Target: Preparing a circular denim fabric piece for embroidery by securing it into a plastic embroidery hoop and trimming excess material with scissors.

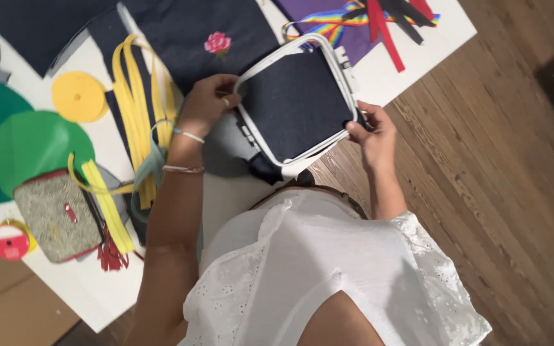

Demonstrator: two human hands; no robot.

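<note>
Now we grip the white hoop with dark cloth stretched inside, above the table's edge, left hand clamped at nine o'clock, right hand pinching at four, so smoothing the cloth likely wants steady tension

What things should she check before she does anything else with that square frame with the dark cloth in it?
1. Left hand on the frame: ok, fingers rest on its left edge.
2. Right hand on the frame: ok, it grips the lower right corner.
3. Dark cloth flat inside the frame: ok, it looks smooth, no folds show.
4. Frame fully clipped shut: cannot tell, the clamp at the top right is too small to read.
5. Loose cloth below the frame: not ok, a dark tail hangs out at the lower left.
6. Table under the frame: not ok, yellow straps and denim with a pink flower lie close by.
</note>
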